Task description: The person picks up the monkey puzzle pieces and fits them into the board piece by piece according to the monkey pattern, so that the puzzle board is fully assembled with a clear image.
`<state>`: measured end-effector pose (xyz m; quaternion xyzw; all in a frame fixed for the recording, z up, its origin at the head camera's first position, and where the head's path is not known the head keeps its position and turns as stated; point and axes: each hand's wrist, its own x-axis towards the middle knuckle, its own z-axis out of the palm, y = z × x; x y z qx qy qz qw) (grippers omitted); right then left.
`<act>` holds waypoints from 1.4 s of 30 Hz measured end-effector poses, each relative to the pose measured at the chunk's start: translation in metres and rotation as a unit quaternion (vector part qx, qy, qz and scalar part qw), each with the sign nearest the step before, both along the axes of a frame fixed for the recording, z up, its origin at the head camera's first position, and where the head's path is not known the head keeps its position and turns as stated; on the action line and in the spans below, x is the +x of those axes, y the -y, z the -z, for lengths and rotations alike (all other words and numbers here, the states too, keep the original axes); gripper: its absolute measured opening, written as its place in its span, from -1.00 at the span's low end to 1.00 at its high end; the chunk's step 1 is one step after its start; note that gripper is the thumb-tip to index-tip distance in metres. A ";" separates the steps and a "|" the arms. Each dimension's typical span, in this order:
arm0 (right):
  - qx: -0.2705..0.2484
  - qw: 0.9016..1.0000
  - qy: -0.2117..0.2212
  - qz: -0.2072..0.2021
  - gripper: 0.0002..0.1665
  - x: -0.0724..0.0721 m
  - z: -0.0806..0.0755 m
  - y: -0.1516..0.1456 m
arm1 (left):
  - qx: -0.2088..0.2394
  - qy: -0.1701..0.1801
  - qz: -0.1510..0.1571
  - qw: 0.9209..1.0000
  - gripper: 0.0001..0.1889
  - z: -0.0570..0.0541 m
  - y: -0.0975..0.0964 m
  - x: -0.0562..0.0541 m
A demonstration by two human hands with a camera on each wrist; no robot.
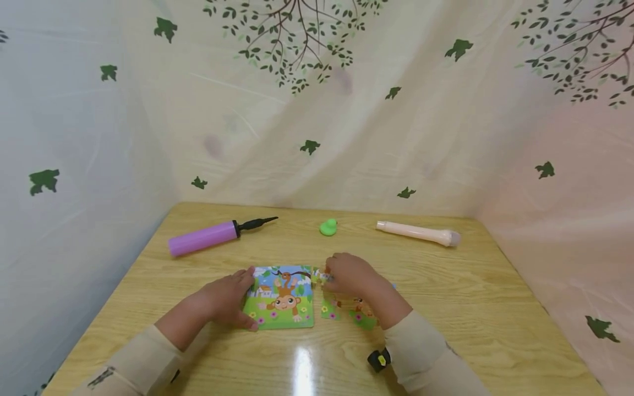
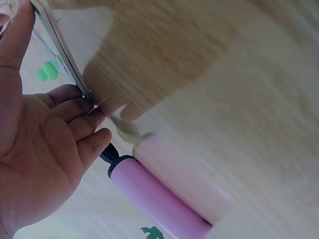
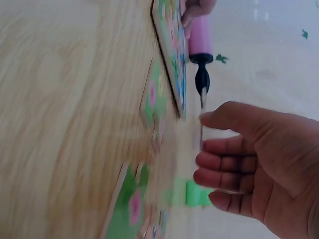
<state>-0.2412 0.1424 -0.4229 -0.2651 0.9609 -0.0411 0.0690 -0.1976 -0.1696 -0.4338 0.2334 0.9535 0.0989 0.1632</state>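
My left hand [image 1: 225, 300] rests along the left side of a square puzzle board [image 1: 279, 324] with a cartoon monkey hanging from a branch. Its thumb lies by the lower left corner and the fingers [image 2: 79, 107] touch the board's edge. Beside the board's upper right corner, my right hand [image 1: 351, 275] pinches a small puzzle piece [image 1: 318, 274] between thumb and fingers, seen nearly edge-on in the right wrist view. A loose green piece with flowers [image 1: 329, 312] lies just right of the board. Another loose piece [image 1: 364, 319] lies under the right forearm, partly hidden.
At the back of the wooden table [image 1: 470, 297] lie a purple hand pump [image 1: 203, 239] with a black nozzle, a green toy duck [image 1: 328, 227] and a pale pink stick-shaped thing [image 1: 416, 232]. A small black object [image 1: 379, 360] shows by the right sleeve. Leaf-printed cloth surrounds the table.
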 end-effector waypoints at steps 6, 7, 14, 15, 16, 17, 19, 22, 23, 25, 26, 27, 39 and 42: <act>0.004 0.995 -0.030 -0.090 -0.63 0.003 -0.008 0.039 | 0.004 0.004 -0.003 1.000 0.25 0.001 0.001 -0.001; 0.010 0.994 -0.032 -0.103 -0.63 0.004 -0.008 0.046 | 0.007 0.005 -0.004 1.000 0.26 0.000 0.001 -0.001; 0.055 0.982 -0.052 -0.170 -0.71 0.008 -0.001 0.091 | 0.000 0.004 -0.007 1.000 0.25 0.000 0.002 -0.003; 0.059 0.982 -0.050 -0.174 -0.73 0.008 0.001 0.095 | 0.001 0.005 -0.008 1.000 0.25 0.000 0.002 -0.003; 0.065 0.981 -0.050 -0.178 -0.73 0.008 0.003 0.099 | 0.003 0.007 -0.009 1.000 0.24 0.000 0.002 -0.003; 0.069 0.980 -0.049 -0.181 -0.72 0.008 0.005 0.103 | 0.007 0.009 -0.009 1.000 0.24 0.000 0.002 -0.003; 0.076 0.979 -0.050 -0.183 -0.69 0.009 0.009 0.108 | 0.011 0.012 -0.010 1.000 0.24 -0.001 0.002 -0.002; 0.086 0.978 -0.059 -0.183 -0.65 0.009 0.014 0.112 | 0.013 0.014 -0.009 1.000 0.24 0.000 0.002 -0.002; 0.088 0.977 -0.064 -0.182 -0.63 0.009 0.015 0.113 | 0.014 0.014 -0.008 1.000 0.24 0.000 0.003 -0.002; 0.095 0.976 -0.072 -0.181 -0.62 0.009 0.016 0.115 | 0.013 0.011 -0.007 1.000 0.24 0.000 0.003 -0.002; 0.099 0.976 -0.075 -0.180 -0.62 0.009 0.016 0.115 | 0.013 0.009 -0.005 1.000 0.25 0.000 0.003 -0.002; 0.103 0.975 -0.076 -0.180 -0.61 0.010 0.016 0.116 | 0.014 0.007 -0.004 1.000 0.25 0.001 0.004 -0.002; 0.108 0.979 -0.060 -0.161 -0.65 0.014 0.013 0.121 | 0.029 -0.012 0.010 0.999 0.07 0.003 0.005 -0.003; 0.101 0.980 -0.062 -0.161 -0.67 0.014 0.013 0.120 | 0.037 -0.016 0.018 0.999 -0.03 0.004 0.005 -0.003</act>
